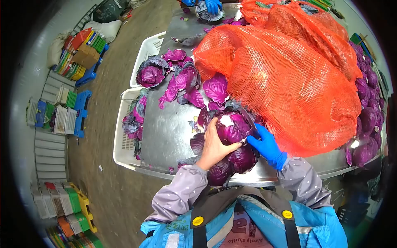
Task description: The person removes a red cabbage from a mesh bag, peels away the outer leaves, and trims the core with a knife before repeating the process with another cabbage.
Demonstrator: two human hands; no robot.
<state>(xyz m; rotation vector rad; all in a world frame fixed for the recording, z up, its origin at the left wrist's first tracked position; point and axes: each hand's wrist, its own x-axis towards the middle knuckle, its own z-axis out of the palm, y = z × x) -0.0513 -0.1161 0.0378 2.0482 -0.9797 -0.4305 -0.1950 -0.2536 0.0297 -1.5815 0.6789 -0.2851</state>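
A red cabbage [235, 129] with a pale cut stem end is between my two hands at the near edge of the metal table [161, 132]. My bare left hand [216, 145] wraps its left and near side. My right hand [268, 144], in a blue glove, grips it from the right, its fingertips partly hidden. More purple heads or leaves [220, 171] sit just below it, close to the table edge. Loose purple leaves [216, 88] lie beyond my hands. To the right, an orange mesh sack [289, 82] spreads over much of the table.
White crates [120, 144] with leaves stand along the table's left side. A whole cabbage [151, 76] lies near them. Many cabbages [367, 120] are piled at the right. Across the table, another person's blue-gloved hands [213, 5] hold a cabbage. Stacked colored crates [62, 113] stand at far left.
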